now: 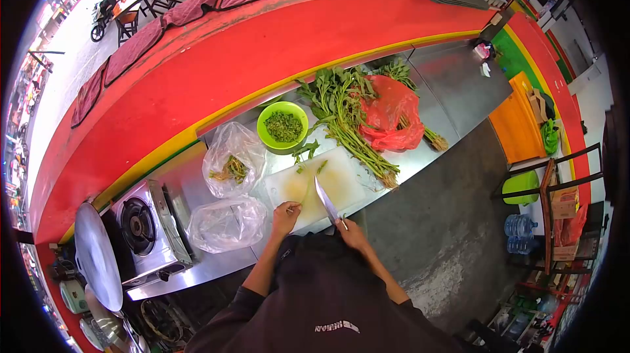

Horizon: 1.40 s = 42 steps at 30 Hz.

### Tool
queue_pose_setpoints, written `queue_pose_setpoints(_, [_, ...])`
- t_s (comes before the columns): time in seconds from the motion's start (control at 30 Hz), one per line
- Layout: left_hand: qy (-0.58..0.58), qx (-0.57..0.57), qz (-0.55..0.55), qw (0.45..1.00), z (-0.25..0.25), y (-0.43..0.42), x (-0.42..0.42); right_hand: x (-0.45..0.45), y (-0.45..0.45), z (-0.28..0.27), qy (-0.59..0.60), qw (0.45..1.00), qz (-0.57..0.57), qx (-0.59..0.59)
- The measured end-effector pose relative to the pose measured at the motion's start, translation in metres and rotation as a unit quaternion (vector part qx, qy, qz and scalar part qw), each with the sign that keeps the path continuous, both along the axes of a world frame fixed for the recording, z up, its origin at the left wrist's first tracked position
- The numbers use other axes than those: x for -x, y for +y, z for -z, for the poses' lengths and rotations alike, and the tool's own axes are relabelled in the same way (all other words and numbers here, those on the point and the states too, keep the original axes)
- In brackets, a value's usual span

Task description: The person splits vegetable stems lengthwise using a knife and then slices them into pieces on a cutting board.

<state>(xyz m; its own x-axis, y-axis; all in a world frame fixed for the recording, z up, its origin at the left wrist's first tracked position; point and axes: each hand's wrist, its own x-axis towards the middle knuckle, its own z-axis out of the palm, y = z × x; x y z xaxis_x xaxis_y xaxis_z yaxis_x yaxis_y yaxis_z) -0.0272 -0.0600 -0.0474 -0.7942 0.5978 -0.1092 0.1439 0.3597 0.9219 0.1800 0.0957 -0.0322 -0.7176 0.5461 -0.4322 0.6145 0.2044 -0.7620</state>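
Observation:
My right hand (353, 233) is wrapped round the handle of a kitchen knife (326, 200), its blade pointing away over the white cutting board (348, 174). At the board's near left edge, my left hand (286, 217) has its fingers pinched on what looks like a thin pale green stem (307, 190). A short green piece (321, 166) and some loose leaves (306, 151) lie at the board's far side. Just beyond is a lime green bowl (301, 114) of chopped greens (283, 127). Bunches of leafy greens (351, 136) with roots lie to the right.
Left of the board are a clear plastic bag with trimmings (230, 169) and another clear bag (228, 223). Farther left stand a gas stove (139, 227) and a large metal lid or pan (97, 254). A red plastic bag (392, 116) covers some greens. A red wall (216, 67) borders the counter.

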Motion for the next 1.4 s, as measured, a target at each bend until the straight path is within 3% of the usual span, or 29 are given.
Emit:
queue_pose_setpoints(0.17, [0.002, 0.023, 0.019, 1.000, -0.020, 0.006, 0.001, 0.005, -0.004, -0.003, 0.021, 0.999, 0.049, 0.003])
queue_pose_setpoints(0.33, [-0.005, -0.031, 0.007, 0.999, -0.037, 0.017, 0.001, 0.006, -0.001, -0.005, 0.061, 0.994, 0.091, -0.013])
queue_pose_setpoints(0.37, [-0.004, -0.032, 0.007, 0.999, -0.039, 0.020, 0.001, 0.006, 0.000, -0.009, 0.060, 0.989, 0.125, 0.059])
queue_pose_setpoints(0.4, [-0.028, -0.047, 0.008, 0.998, -0.040, 0.022, 0.002, 0.006, 0.000, -0.012, 0.058, 0.977, 0.158, 0.130])
queue_pose_setpoints(0.57, [-0.141, -0.139, 0.026, 0.980, -0.064, 0.036, 0.001, 0.011, -0.001, -0.025, 0.092, 0.964, 0.189, 0.164])
queue_pose_setpoints(0.63, [-0.249, -0.210, 0.000, 0.946, -0.069, 0.042, 0.000, 0.012, -0.001, -0.030, 0.087, 0.956, 0.200, 0.197])
queue_pose_setpoints(0.73, [-0.275, -0.225, 0.003, 0.935, -0.072, 0.048, 0.000, 0.012, -0.003, -0.032, 0.076, 0.953, 0.199, 0.215])
queue_pose_setpoints(0.87, [-0.296, -0.164, 0.027, 0.941, -0.069, 0.049, 0.000, 0.012, -0.006, -0.036, 0.070, 0.948, 0.204, 0.232])
queue_pose_setpoints(0.93, [-0.275, -0.075, 0.057, 0.957, -0.050, 0.044, -0.004, 0.010, -0.007, -0.036, 0.066, 0.945, 0.208, 0.242])
queue_pose_setpoints(1.07, [-0.272, -0.101, 0.043, 0.956, 0.001, 0.041, -0.014, 0.004, -0.006, -0.033, 0.068, 0.935, 0.218, 0.270])
queue_pose_setpoints(1.4, [-0.209, -0.057, 0.035, 0.976, -0.002, 0.047, -0.016, -0.009, -0.006, -0.043, 0.057, 0.911, 0.256, 0.319])
